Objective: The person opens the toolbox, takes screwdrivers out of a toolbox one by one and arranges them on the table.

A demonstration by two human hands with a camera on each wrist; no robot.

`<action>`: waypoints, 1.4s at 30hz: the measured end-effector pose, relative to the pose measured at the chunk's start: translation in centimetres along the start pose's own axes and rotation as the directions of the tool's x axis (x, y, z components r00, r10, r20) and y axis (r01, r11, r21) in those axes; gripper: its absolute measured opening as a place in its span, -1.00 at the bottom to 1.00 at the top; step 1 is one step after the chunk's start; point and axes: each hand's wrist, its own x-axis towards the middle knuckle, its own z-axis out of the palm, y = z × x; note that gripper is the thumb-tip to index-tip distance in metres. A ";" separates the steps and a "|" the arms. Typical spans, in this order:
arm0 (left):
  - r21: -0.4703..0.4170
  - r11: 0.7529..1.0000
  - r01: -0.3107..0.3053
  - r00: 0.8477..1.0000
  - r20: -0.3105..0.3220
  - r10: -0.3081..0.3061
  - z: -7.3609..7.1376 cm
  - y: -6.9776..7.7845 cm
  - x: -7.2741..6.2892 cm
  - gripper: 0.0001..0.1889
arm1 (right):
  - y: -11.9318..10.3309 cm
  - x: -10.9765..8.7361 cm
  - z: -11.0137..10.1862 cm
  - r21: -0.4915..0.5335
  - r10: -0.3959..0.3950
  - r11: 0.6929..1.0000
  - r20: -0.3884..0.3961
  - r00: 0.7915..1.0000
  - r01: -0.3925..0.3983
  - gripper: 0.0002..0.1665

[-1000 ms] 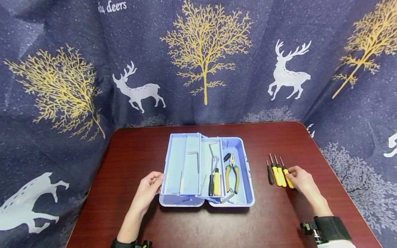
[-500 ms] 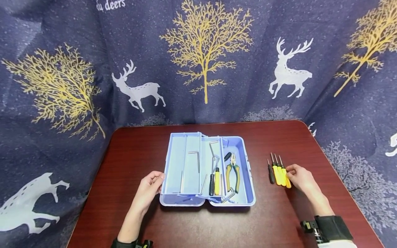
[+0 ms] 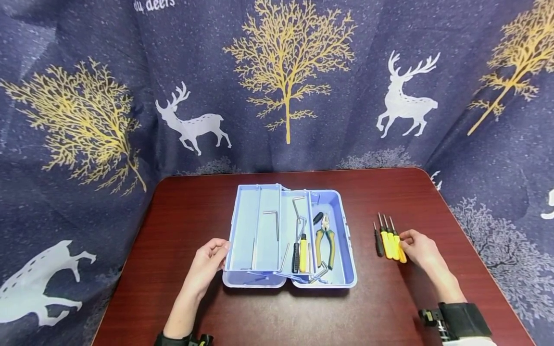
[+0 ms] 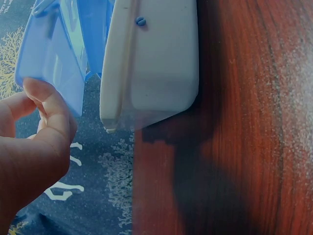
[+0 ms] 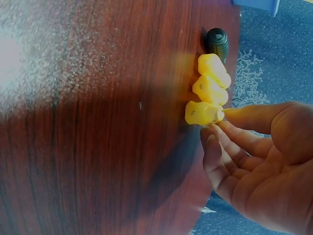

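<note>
A light blue toolbox (image 3: 349,269) stands unfolded mid-table, its trays spread to the left. My left hand (image 3: 208,264) pinches the left edge of the upper tray (image 3: 246,230); the left wrist view shows curled fingers at the tray's corner (image 4: 54,63). On the right, three yellow-handled screwdrivers and a black-handled screwdriver (image 3: 378,244) lie side by side, tips pointing away. My right hand (image 3: 421,250) pinches the rightmost yellow screwdriver (image 5: 198,113) between thumb and fingers. Its handle lies against the neighbouring yellow screwdriver (image 5: 211,90).
Inside the toolbox are pliers (image 3: 331,247), a yellow screwdriver (image 3: 303,257), a black screwdriver (image 3: 295,259) and several hex keys, one (image 3: 277,226) in the left tray. The dark red table (image 3: 190,206) ends at a patterned blue cloth (image 3: 259,120).
My right hand has shifted the rightmost yellow screwdriver slightly left, closer against the others. My left hand has stayed at the tray edge.
</note>
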 end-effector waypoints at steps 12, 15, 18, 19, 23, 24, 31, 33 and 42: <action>-0.027 0.999 0.034 0.999 0.004 -0.034 -0.1 0.1 0.1 -0.75 | -0.7 -0.3 -0.1 0.003 -0.021 1.000 -0.050 0.999 0.021 -0.66; -0.028 0.999 0.034 0.999 0.007 -0.033 -0.1 0.1 0.1 -0.75 | -2.2 -0.6 -0.3 0.025 -0.060 0.998 -0.113 0.992 0.063 -0.66; -0.029 0.999 0.032 0.999 0.009 -0.032 -0.1 0.2 0.1 -0.74 | -4.9 -1.1 -0.7 0.046 -0.130 0.989 -0.155 0.979 0.138 -0.69; -0.028 0.999 0.031 0.999 0.011 -0.031 -0.1 0.1 0.1 -0.73 | -6.0 -1.3 -1.0 0.054 -0.152 0.985 -0.161 0.975 0.162 -0.69; -0.037 0.999 0.035 0.999 0.009 -0.035 0.0 0.1 0.1 -0.74 | -10.5 -2.2 -1.6 0.067 -0.254 0.961 -0.181 0.950 0.269 -0.77; -0.038 0.999 0.037 0.999 0.008 -0.037 0.0 0.1 0.1 -0.75 | -11.5 -2.5 -1.7 0.067 -0.279 0.953 -0.183 0.943 0.295 -0.79; -0.043 0.999 0.034 0.999 0.007 -0.033 0.2 0.1 0.2 -0.77 | -17.6 -4.0 0.3 0.076 -0.453 0.882 -0.133 0.881 0.465 -0.86; -0.040 0.999 0.028 1.000 0.007 -0.027 0.2 0.2 0.2 -0.76 | -18.9 -4.3 1.1 0.074 -0.507 0.855 -0.095 0.857 0.514 -0.87; -0.030 0.999 0.033 0.999 -0.007 -0.033 0.1 0.1 0.1 -0.77 | -23.4 -4.3 4.7 0.098 -0.634 0.773 0.109 0.766 0.626 -0.92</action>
